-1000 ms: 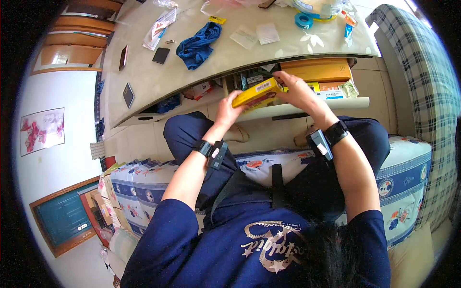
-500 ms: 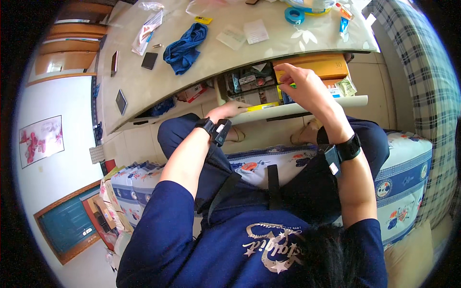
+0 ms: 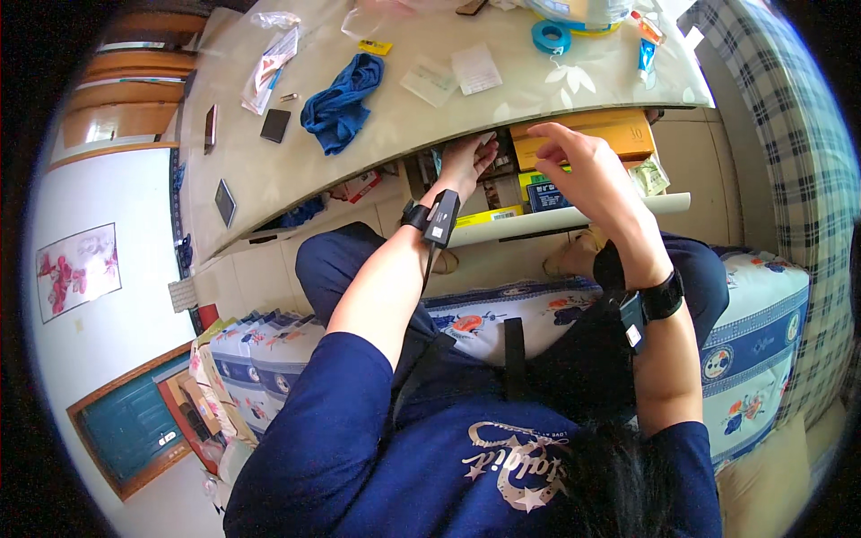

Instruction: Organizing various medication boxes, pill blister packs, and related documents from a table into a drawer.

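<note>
Reaching into the cluttered open drawer [image 3: 574, 221] under the pale table [image 3: 269, 188], my left hand [image 3: 466, 160] fingers spread, empty; right hand [image 3: 587, 175] loosely open above the drawer's boxes.

Sat in bright daylight beside a pale floral-patterned table [image 3: 574, 85] over an open shelf. Faced a white wall [image 3: 117, 341] hung with a flower picture [image 3: 76, 272]. Rested on a blue-trimmed floral cushion [image 3: 753, 359] against plaid upholstery [image 3: 789, 161].
</note>
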### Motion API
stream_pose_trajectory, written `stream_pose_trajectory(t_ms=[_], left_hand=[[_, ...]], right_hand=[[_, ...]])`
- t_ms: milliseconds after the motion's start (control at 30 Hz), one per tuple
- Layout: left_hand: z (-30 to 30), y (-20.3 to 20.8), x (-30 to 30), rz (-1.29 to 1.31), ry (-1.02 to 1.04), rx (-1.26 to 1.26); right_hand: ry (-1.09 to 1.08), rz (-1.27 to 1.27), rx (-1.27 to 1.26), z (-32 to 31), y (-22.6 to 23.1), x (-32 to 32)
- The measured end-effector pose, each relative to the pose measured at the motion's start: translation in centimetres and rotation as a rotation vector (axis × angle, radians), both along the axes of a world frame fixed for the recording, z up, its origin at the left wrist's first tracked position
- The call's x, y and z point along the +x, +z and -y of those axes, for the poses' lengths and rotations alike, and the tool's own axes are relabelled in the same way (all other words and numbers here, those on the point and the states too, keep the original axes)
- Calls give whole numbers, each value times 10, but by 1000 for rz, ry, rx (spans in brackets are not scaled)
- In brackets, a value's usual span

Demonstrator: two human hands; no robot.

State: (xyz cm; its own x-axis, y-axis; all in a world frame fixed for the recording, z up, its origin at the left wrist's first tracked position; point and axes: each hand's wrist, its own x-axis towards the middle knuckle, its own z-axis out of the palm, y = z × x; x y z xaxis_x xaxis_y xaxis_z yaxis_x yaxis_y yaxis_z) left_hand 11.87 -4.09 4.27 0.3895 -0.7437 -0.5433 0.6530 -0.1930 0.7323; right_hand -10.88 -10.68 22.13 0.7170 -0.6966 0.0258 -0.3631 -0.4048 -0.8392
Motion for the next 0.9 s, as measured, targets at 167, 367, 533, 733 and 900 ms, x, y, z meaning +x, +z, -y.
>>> stream_pose_trajectory(t_ms=[167,367,533,733,900], left_hand=[[-48,31,-21,3,113,158],[-136,85,-32,336,-216,257],[-184,136,-38,315,-327,119],[-221,186,-18,172,-423,-96],[-242,210,-7,184,-525,-79]], right_hand=[[-16,-49,70,3,-12,-7],[253,-31,-256,-15,-29,11],[463,-81,-272,-61,-36,22],[451,106,-157,-98,-26,28],[316,198,-114,-135,-8,28]])
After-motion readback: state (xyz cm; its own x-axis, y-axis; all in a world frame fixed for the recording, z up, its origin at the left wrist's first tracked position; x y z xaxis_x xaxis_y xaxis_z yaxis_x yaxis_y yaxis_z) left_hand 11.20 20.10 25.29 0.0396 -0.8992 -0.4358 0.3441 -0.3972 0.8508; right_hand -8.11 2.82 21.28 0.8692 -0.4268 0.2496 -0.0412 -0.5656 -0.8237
